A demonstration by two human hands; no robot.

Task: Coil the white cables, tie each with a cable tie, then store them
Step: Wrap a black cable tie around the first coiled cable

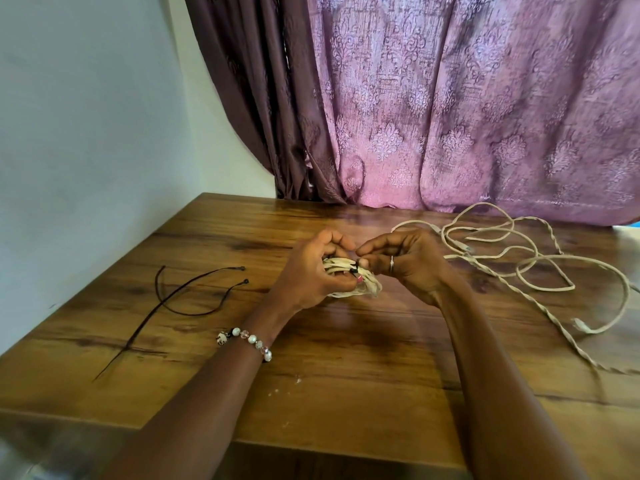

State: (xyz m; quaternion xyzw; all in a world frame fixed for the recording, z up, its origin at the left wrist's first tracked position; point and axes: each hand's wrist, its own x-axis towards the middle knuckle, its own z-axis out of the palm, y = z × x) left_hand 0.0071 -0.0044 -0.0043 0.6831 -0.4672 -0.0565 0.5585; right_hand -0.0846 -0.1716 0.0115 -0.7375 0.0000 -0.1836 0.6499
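A small coiled white cable (360, 284) is held above the middle of the wooden table (311, 393). My left hand (308, 271) grips the coil from the left. A black cable tie (354, 270) circles the bundle, and my right hand (405, 259) pinches at it with thumb and fingertips. Most of the tie is hidden by my fingers. Loose white cables (519, 258) lie tangled on the table to the right.
Two spare black cable ties (173, 299) lie crossed on the left part of the table. A white wall stands at the left and a purple patterned curtain (450, 116) hangs behind the table's far edge. Small white crumbs (277, 391) dot the table near me.
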